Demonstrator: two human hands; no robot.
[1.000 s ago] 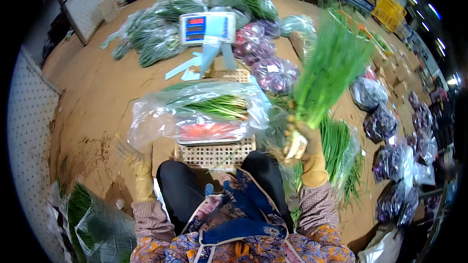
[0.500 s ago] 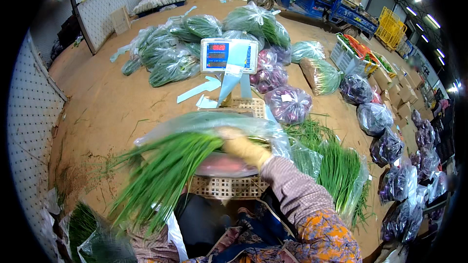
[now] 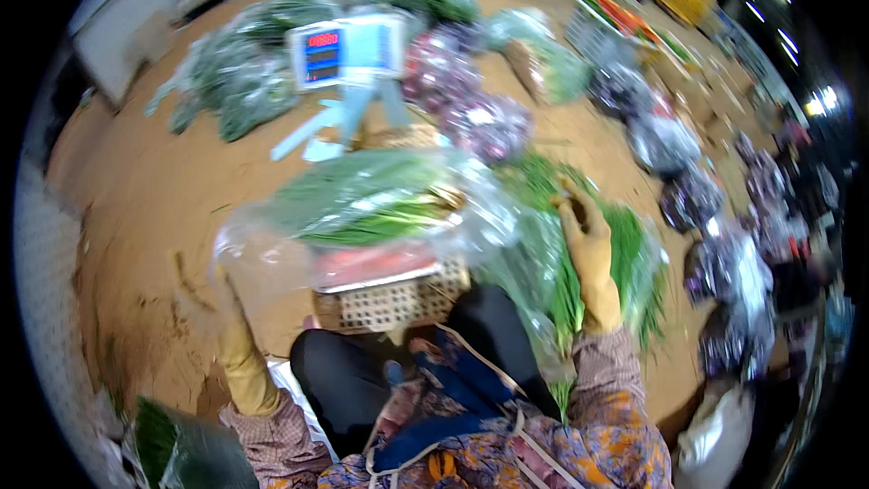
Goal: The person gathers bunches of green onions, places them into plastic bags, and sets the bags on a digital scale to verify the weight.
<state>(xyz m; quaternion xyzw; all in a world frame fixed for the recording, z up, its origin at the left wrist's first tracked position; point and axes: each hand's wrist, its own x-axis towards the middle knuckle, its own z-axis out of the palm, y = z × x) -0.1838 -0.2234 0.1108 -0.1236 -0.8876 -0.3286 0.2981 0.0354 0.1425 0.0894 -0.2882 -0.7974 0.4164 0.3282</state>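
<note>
The right hand point(image 3: 590, 249), in a yellow glove, is spread wide on the loose green stalks point(image 3: 625, 254) lying on the floor at the right. The stalks run long from near to far, right under that hand. The left hand point(image 3: 237, 344) pinches the near-left edge of the clear bag of greens point(image 3: 380, 204) on the basket point(image 3: 394, 299).

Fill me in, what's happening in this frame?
A seated person in yellow gloves is bagging green chives. The left hand holds the edge of a clear plastic bag already holding a bunch, lying on a woven basket. The right hand rests on loose chives on the floor. A digital scale stands beyond, among other filled bags.
</note>
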